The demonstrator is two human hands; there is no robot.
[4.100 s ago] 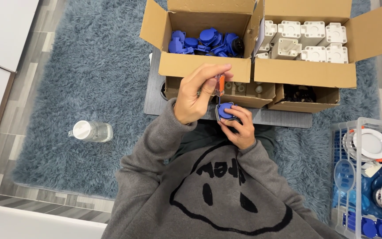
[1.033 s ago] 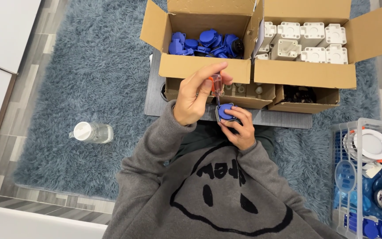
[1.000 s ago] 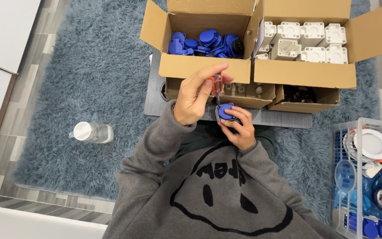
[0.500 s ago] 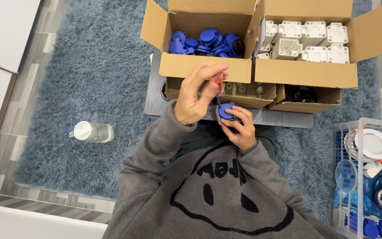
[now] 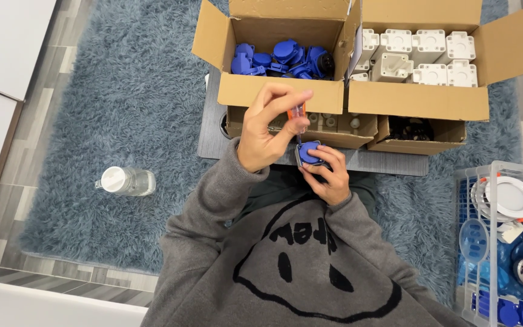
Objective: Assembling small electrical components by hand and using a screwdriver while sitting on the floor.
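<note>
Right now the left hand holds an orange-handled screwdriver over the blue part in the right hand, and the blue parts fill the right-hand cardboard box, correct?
Not quite. The head view shows the blue parts in the left-hand cardboard box; the right-hand box holds white parts. The rest stands: the left hand holds the orange-handled screwdriver over the blue part in the right hand.

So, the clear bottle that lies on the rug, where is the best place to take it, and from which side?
Take the clear bottle around the middle of its body, coming down from above. It lies on its side on the rug, white cap toward the left, so the round body faces up with open rug on both long sides for the fingers. The cap is probably too short for a firm hold.
</note>
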